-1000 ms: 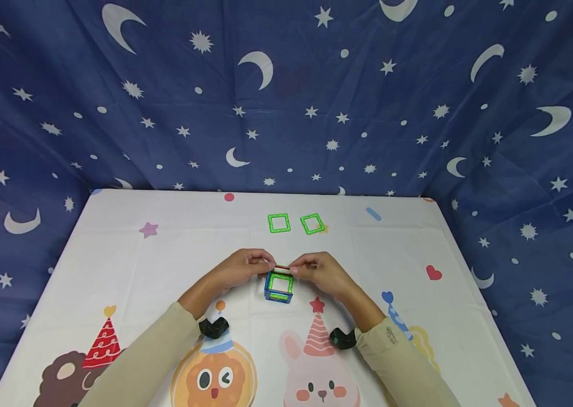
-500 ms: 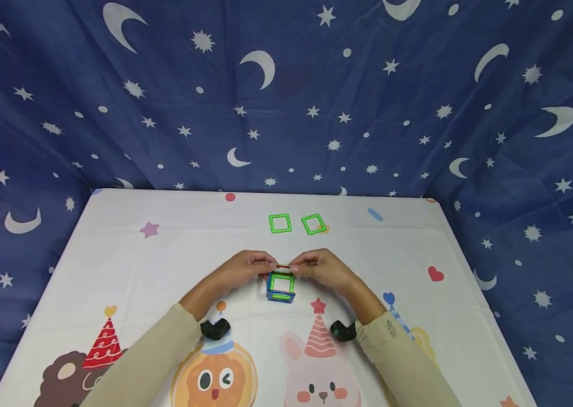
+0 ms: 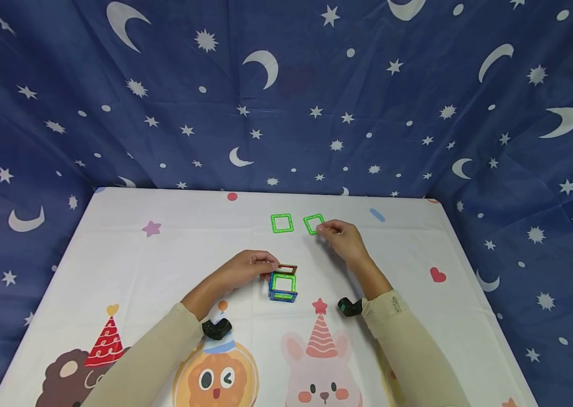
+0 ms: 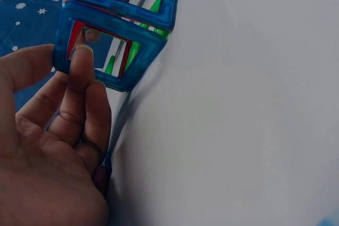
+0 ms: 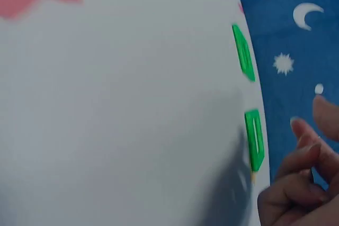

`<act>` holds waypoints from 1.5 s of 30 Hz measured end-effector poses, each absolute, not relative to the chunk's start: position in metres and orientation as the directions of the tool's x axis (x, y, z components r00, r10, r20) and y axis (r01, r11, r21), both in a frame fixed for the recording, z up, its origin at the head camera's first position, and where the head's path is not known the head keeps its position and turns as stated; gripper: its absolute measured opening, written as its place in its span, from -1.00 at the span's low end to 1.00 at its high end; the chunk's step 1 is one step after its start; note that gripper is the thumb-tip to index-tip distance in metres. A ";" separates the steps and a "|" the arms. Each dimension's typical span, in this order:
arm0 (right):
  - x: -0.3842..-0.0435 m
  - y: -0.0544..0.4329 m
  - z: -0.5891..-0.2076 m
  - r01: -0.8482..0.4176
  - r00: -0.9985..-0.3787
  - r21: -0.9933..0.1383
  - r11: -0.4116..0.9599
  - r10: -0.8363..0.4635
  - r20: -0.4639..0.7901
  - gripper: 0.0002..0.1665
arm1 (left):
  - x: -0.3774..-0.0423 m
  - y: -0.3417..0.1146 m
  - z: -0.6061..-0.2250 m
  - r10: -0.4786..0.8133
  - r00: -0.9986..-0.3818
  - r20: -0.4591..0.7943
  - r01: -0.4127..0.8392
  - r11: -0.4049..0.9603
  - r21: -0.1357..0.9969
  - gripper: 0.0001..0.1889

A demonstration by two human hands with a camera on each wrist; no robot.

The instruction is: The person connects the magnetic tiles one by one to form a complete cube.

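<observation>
Tile box [image 4: 127,11] on the white tabletop [image 3: 190,226], pinched at a blue frame [image 4: 114,26] by the left hand [image 3: 247,269]. In the right hand [image 3: 343,241], nothing, with fingers bent at the rightmost loose green tile [image 3: 308,225]; touching or not, hard to tell. As a box, likely light, stiff, slick, prone to fold at its joins: best held by opposite walls. For single tiles, thin edges.

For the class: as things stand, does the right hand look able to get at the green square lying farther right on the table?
Probably yes: the right hand looks empty, its fingertips overlap the green square in the head view, and nothing visible blocks the way.
</observation>
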State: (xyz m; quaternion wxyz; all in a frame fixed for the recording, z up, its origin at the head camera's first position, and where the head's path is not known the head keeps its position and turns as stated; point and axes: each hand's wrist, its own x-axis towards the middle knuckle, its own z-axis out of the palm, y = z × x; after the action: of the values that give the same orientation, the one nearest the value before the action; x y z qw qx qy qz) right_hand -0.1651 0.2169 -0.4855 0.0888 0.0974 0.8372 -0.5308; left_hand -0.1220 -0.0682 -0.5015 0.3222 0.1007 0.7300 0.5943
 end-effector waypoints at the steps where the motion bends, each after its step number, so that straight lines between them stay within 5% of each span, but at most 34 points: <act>1: -0.169 0.219 -0.487 0.256 -0.966 -0.862 0.437 0.092 -0.241 -0.67 | -0.122 -0.068 -0.501 0.531 -0.772 -0.350 -0.236 0.272 0.933 -0.69; 26: -0.190 0.221 -0.510 0.264 -0.956 -0.606 0.750 0.286 -0.062 -0.69 | -0.122 -0.067 -0.504 0.523 -0.774 -0.357 -0.242 0.277 0.930 -0.71; 33: -0.192 0.215 -0.504 0.321 -0.944 -0.528 0.786 0.314 -0.107 -0.67 | -0.122 -0.067 -0.503 0.521 -0.775 -0.357 -0.239 0.281 0.930 -0.71; 39: -0.186 0.213 -0.497 0.281 -0.958 -0.488 0.826 0.215 -0.188 -0.72 | -0.123 -0.067 -0.504 0.517 -0.779 -0.354 -0.235 0.284 0.930 -0.70; 45: -0.176 0.223 -0.498 0.314 -0.925 -0.643 0.699 0.072 -0.373 -0.73 | -0.122 -0.068 -0.502 0.519 -0.779 -0.352 -0.230 0.287 0.930 -0.71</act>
State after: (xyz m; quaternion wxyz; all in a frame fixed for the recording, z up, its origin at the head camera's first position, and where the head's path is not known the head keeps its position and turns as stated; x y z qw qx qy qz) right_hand -0.1762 0.2233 -0.4980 0.1620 0.1062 0.9073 -0.3732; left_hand -0.1223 -0.0679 -0.5020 0.3179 0.0982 0.7364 0.5891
